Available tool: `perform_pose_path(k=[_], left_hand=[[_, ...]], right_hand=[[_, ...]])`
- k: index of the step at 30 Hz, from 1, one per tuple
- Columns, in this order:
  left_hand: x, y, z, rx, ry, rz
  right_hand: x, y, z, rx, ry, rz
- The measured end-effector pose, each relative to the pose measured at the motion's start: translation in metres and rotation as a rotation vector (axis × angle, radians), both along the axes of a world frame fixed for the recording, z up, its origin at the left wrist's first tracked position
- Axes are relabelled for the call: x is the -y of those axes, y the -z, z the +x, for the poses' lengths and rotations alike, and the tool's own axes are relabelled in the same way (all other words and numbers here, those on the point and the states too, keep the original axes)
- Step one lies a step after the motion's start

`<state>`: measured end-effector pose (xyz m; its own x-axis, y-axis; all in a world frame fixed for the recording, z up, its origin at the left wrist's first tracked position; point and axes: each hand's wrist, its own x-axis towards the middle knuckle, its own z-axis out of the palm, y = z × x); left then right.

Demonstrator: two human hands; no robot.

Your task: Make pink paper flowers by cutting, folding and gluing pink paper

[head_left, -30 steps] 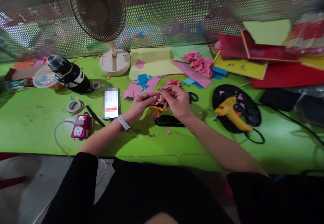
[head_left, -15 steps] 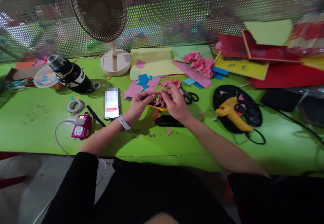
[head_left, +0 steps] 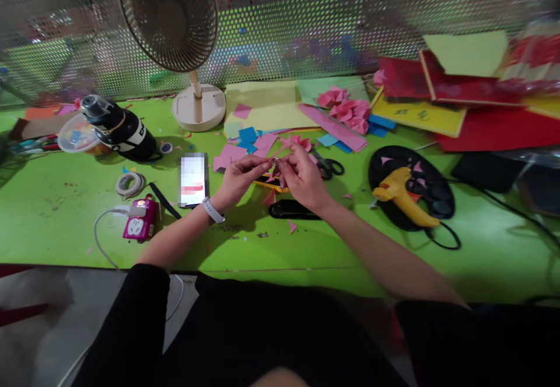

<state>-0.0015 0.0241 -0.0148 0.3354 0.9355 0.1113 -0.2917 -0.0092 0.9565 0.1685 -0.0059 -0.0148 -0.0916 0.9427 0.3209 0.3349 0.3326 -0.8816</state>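
Note:
My left hand (head_left: 240,178) and my right hand (head_left: 301,178) meet above the green table (head_left: 65,212), fingertips pinched together on a small pink paper piece (head_left: 275,170). Most of that piece is hidden by my fingers. A white band sits on my left wrist. Just behind the hands lie a folded pink paper flower (head_left: 297,141), loose pink and blue paper squares (head_left: 245,145) and black scissors (head_left: 329,166). A yellow cutter (head_left: 273,185) and a black case (head_left: 291,209) lie under and in front of my hands.
A phone (head_left: 192,180) lies left of my hands, beside a pink charger (head_left: 139,222), tape roll (head_left: 129,183) and black bottle (head_left: 120,130). A fan (head_left: 175,25) stands at the back. A yellow glue gun (head_left: 400,194) rests on a black tray at right. Coloured card stacks (head_left: 459,101) fill the far right.
My hands have stayed in place, with the fingers shifting slightly on the pink paper piece. The view has barely moved.

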Motion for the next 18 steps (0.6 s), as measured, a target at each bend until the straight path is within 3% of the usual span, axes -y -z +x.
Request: perform_pose_path(k=[9, 18], left_hand=[[0.001, -0.0027, -0.0004, -0.037, -0.062, 0.147], [0.0038, -0.0034, 0.0013, -0.011, -0.052, 0.132]], right_hand=[[0.0042, -0.0045, -0.001, -0.105, -0.104, -0.02], [0.0031, -0.0013, 0.0001, -0.144, -0.16, -0.022]])
